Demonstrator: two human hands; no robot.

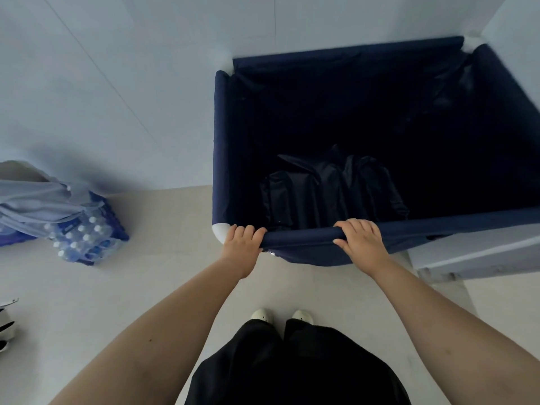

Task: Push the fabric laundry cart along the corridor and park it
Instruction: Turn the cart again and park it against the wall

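My left hand point(242, 242) and right hand point(361, 241) both curl tight over the near top rail of the navy fabric laundry cart point(222, 135), left by the white corner joint point(221, 230), right nearer the rail's middle. The cart fills the right half of the frame, its far side against the pale wall point(131, 68). Dark folded fabric point(330, 191) lies inside. A pack of water bottles point(87, 238) sits on the floor at left.

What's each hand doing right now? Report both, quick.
Left hand: closed on the near rail of the laundry cart, beside the white corner.
Right hand: closed on the same rail, fingers curled over it.
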